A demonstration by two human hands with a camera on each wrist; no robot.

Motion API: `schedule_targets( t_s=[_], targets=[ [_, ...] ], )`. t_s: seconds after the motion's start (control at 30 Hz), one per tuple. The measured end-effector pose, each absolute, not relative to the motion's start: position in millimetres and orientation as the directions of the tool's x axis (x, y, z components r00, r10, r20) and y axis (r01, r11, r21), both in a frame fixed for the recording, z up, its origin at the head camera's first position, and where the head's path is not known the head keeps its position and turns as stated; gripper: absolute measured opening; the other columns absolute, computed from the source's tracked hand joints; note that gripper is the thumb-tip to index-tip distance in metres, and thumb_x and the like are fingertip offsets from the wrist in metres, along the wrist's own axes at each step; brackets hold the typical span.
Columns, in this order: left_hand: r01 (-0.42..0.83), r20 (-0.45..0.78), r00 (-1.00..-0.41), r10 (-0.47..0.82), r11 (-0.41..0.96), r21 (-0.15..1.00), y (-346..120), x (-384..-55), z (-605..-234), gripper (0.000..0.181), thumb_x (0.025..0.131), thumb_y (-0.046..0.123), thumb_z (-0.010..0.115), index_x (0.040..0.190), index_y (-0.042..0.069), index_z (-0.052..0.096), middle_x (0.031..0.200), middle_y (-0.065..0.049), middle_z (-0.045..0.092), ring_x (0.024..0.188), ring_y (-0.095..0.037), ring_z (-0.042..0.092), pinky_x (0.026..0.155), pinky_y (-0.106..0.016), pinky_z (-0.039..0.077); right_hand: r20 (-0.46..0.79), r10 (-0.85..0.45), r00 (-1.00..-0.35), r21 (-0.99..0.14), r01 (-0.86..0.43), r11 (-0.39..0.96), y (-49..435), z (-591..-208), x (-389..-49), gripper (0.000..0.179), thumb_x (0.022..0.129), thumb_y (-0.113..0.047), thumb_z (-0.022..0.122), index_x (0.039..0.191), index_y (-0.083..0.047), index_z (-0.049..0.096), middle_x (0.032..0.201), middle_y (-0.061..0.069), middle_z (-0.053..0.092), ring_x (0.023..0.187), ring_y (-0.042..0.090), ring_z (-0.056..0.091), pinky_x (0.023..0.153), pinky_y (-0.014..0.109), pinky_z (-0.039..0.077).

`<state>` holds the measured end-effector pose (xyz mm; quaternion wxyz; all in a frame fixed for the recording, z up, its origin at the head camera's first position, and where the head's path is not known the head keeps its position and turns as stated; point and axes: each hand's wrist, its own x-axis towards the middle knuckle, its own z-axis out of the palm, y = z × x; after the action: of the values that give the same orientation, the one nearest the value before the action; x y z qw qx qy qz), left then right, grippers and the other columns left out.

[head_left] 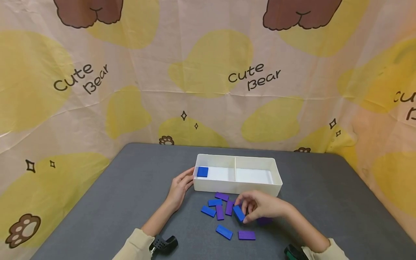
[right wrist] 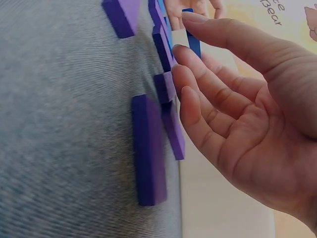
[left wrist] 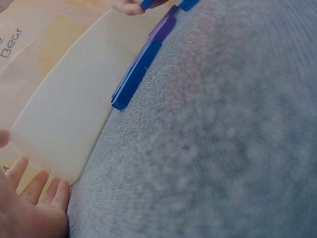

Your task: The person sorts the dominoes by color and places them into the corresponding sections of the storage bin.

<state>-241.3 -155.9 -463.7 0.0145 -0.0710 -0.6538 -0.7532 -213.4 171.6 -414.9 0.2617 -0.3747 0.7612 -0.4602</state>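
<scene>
A white two-compartment box (head_left: 214, 186) stands on the grey table, with one blue block (head_left: 202, 172) lying in its left compartment. My left hand (head_left: 180, 188) rests against the box's left end, fingers extended along the wall. In front of the box, my right hand (head_left: 261, 206) pinches a blue rectangular block (head_left: 239, 213) between thumb and fingers, above the loose pieces. In the right wrist view the held block (right wrist: 194, 43) shows partly behind the thumb and fingertips. Purple blocks (right wrist: 149, 151) lie below that hand, one partly hidden under it in the head view.
Several loose blue and purple blocks lie before the box, among them a blue one (head_left: 224, 232) and a purple one (head_left: 246, 235) nearer me. The box's divider (head_left: 235, 169) separates its two compartments. A patterned cloth (head_left: 208, 72) hangs behind the table.
</scene>
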Motion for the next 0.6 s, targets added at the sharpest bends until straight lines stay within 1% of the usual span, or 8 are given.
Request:
schedule_targets(
  t_s=[0.17, 0.3, 0.37, 0.5, 0.6],
  targets=[
    [0.116, 0.126, -0.989, 0.076, -0.133, 0.984, -156, -241, -464, 0.051, 0.106, 0.005, 0.051, 0.153, -0.012, 0.045, 0.160, -0.029, 0.044, 0.148, -0.041, 0.044, 0.111, -0.029, 0.048, -0.035, -0.810, -0.585, -0.890, -0.350, 0.292, 169, -407, -214, 0.041, 0.087, -0.003, 0.083, 0.121, 0.008, 0.063, 0.090, 0.013, 0.069, 0.075, 0.004, 0.061, 0.070, 0.021, 0.055],
    [0.111, 0.122, -0.990, 0.071, -0.150, 0.982, -156, -242, -464, 0.051, 0.105, 0.004, 0.051, 0.153, -0.012, 0.045, 0.160, -0.029, 0.045, 0.148, -0.041, 0.044, 0.108, -0.026, 0.048, -0.018, -0.811, -0.585, -0.889, -0.362, 0.281, 166, -400, -214, 0.041, 0.087, -0.001, 0.082, 0.122, 0.010, 0.062, 0.090, 0.016, 0.069, 0.074, 0.006, 0.062, 0.069, 0.022, 0.056],
    [0.109, 0.121, -0.990, 0.070, -0.152, 0.982, -156, -242, -464, 0.051, 0.105, 0.004, 0.051, 0.153, -0.012, 0.045, 0.160, -0.029, 0.044, 0.148, -0.041, 0.043, 0.107, -0.025, 0.048, -0.014, -0.808, -0.588, -0.890, -0.361, 0.279, 165, -397, -214, 0.042, 0.087, 0.000, 0.082, 0.122, 0.010, 0.061, 0.090, 0.016, 0.069, 0.074, 0.007, 0.062, 0.069, 0.023, 0.057],
    [0.108, 0.119, -0.990, 0.074, -0.141, 0.984, -156, -241, -464, 0.051, 0.105, 0.005, 0.051, 0.153, -0.012, 0.044, 0.160, -0.029, 0.044, 0.149, -0.041, 0.043, 0.109, -0.027, 0.048, -0.010, -0.805, -0.594, -0.887, -0.367, 0.281, 162, -391, -216, 0.042, 0.087, 0.000, 0.082, 0.122, 0.010, 0.061, 0.090, 0.015, 0.068, 0.074, 0.008, 0.063, 0.069, 0.023, 0.057],
    [0.110, 0.122, -0.990, 0.075, -0.141, 0.984, -156, -241, -463, 0.052, 0.105, 0.005, 0.051, 0.153, -0.012, 0.044, 0.160, -0.030, 0.044, 0.149, -0.041, 0.043, 0.110, -0.028, 0.047, -0.004, -0.800, -0.599, -0.879, -0.380, 0.289, 161, -389, -218, 0.042, 0.087, -0.001, 0.083, 0.122, 0.009, 0.061, 0.089, 0.012, 0.069, 0.073, 0.008, 0.064, 0.069, 0.024, 0.058]
  ],
)
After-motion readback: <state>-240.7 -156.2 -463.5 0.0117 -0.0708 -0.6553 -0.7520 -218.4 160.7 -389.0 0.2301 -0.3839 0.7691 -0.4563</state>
